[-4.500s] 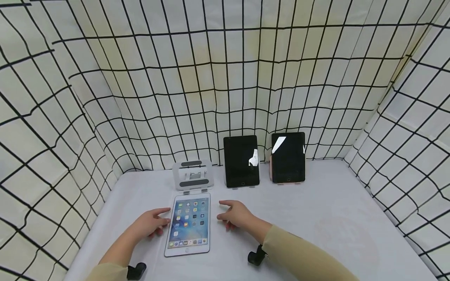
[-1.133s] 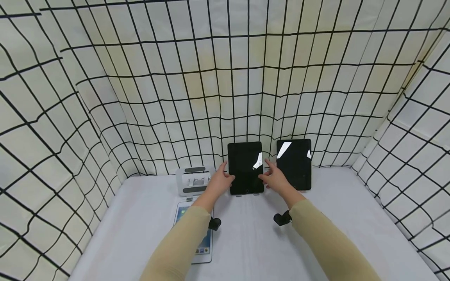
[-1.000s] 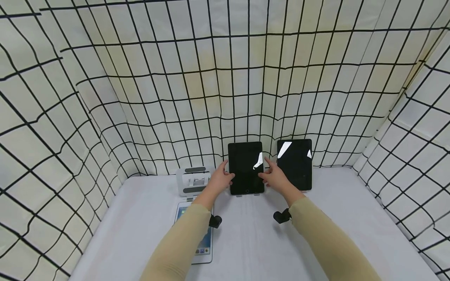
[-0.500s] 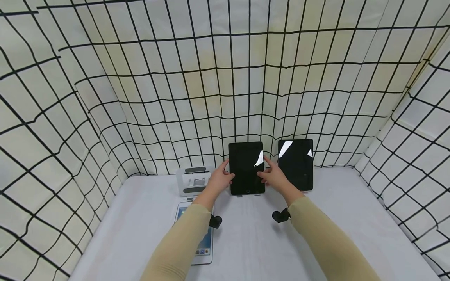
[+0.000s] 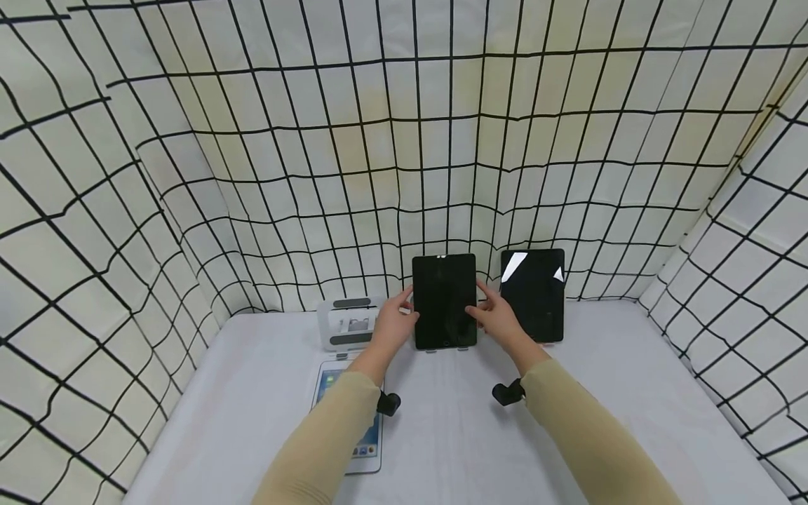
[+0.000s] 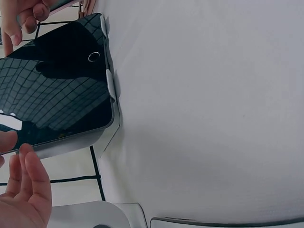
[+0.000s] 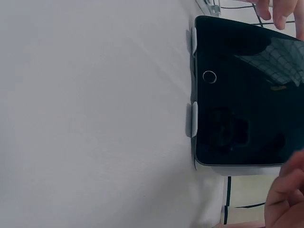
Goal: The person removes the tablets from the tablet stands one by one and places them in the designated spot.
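A black tablet (image 5: 445, 298) with a dark screen stands leaning back on a light stand, whose two small lip clips (image 7: 195, 118) hold its bottom edge in the right wrist view. My left hand (image 5: 394, 322) pinches its left edge, thumb at the front of the screen's border and fingers along the side. On the opposite edge my right hand (image 5: 497, 317) does likewise, thumb on the glass. The fingertips behind the tablet are hidden. Reflections of the grid wall show on the screen in the left wrist view.
Another black tablet (image 5: 533, 298) stands on a pinkish stand to the right. On the left is a vacant white stand (image 5: 341, 325) with grey pads. A white tablet (image 5: 369, 449), lit, lies flat before it, partly under my left sleeve. Black-gridded white cloth (image 5: 353, 154) walls the table.
Both hands have left the sides of the white tablet and reached the middle black tablet. Within the last half second its bright screen reflection has moved to the top edge, so its tilt has shifted slightly.
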Available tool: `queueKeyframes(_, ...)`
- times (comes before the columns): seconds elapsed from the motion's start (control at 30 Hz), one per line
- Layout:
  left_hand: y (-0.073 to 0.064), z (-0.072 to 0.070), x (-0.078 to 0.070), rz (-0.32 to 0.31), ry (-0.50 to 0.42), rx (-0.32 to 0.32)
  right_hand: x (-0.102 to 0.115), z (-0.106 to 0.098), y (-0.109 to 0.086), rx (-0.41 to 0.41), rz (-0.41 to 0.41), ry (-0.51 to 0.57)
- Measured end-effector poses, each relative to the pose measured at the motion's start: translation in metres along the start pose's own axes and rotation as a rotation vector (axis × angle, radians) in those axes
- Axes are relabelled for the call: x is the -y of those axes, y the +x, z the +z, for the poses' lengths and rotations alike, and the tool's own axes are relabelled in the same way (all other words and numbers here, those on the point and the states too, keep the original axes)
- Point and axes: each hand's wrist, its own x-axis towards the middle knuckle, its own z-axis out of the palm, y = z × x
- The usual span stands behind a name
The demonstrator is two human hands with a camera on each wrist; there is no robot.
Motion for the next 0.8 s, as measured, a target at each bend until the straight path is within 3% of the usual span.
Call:
queueKeyframes(0.37, -0.010, 0.005, 0.000, 0.032, 0.027, -0.088, -0.005, -0.003, -0.006, -0.023, -0.113, -0.213)
queueKeyframes(0.5, -0.012, 0.007, 0.001, 0.053, 0.026, -0.101, -0.010, -0.003, -0.006, -0.023, -0.160, -0.220)
queueKeyframes(0.8, -0.011, 0.007, 0.008, 0.088, 0.037, -0.096, -0.018, -0.002, -0.008, -0.051, -0.169, -0.160)
